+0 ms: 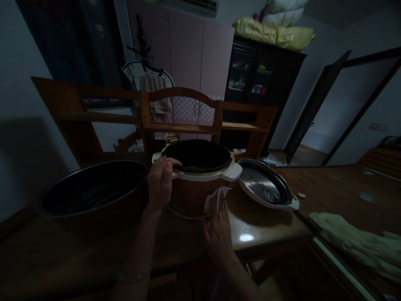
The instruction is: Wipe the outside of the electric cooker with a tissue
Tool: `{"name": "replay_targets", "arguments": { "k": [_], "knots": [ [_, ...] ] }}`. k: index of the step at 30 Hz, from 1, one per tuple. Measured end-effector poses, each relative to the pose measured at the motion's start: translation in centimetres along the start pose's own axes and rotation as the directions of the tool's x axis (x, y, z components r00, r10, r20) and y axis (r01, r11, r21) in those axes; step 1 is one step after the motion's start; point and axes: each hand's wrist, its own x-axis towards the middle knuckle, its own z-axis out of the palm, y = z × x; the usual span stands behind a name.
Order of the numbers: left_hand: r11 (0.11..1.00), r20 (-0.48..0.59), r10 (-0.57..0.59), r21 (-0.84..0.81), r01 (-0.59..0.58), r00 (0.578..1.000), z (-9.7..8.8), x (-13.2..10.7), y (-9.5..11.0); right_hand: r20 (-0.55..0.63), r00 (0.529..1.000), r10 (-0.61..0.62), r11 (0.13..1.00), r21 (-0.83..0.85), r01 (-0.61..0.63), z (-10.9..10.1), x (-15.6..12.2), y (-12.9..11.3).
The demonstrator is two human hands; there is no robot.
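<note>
A large round cooker (188, 194) stands upright on the table, with a brown body, a pale rim, white side handles and a dark inside. My left hand (160, 182) is closed over its left rim beside the handle, fingers hooked toward the opening. Against the front right of the body, below the right handle, my right hand (217, 223) presses a crumpled white tissue (216, 200) with its fingertips. To the left sits a wide dark inner pot (97, 188), its top open. The cooker's lid (263, 184) lies to the right, shiny inner side up.
The glossy wooden table (250, 234) has a wooden shelf rack (183, 127) along its back. A small pale object (301, 195) lies right of the lid. Pale green cloth (347, 238) lies at the lower right. Behind are a coat stand with clothes and tall cabinets (186, 54).
</note>
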Motion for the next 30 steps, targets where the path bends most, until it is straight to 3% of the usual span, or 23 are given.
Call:
{"name": "replay_targets", "arguments": {
  "k": [15,30],
  "knots": [
    [1.0,-0.009,-0.017,-0.008,0.017,1.0,0.0,0.0,0.4,0.041,0.981,-0.189,0.978,-0.08,0.191,-1.1,3.0,-1.9],
    [1.0,0.003,-0.013,-0.024,0.013,1.0,-0.1,0.0,0.4,0.051,0.976,-0.211,0.969,-0.117,0.216,-1.0,3.2,-2.1]
  ]
}}
